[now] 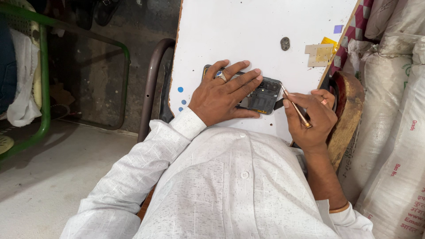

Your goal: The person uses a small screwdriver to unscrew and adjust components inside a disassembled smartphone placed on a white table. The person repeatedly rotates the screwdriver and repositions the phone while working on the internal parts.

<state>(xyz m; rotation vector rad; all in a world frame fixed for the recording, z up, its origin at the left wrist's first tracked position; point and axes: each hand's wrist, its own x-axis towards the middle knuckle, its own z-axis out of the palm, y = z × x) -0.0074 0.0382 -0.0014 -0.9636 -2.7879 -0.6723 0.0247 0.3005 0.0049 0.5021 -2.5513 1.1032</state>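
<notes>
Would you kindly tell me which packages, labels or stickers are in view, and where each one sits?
Bulging white woven sacks: stacked at right, red and green print.
Small round blue stickers: white board's left edge.
Square purple sticker: board's upper right.
Yellow sticker: beside the cream plate.

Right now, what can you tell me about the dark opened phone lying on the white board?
The dark opened phone lies flat on the white board, back cover off, dark inner parts and a small yellow spot showing. The left hand, wearing a ring, presses down on it and hides much of it. The right hand brings thin copper-coloured tweezers to its right end.
</notes>
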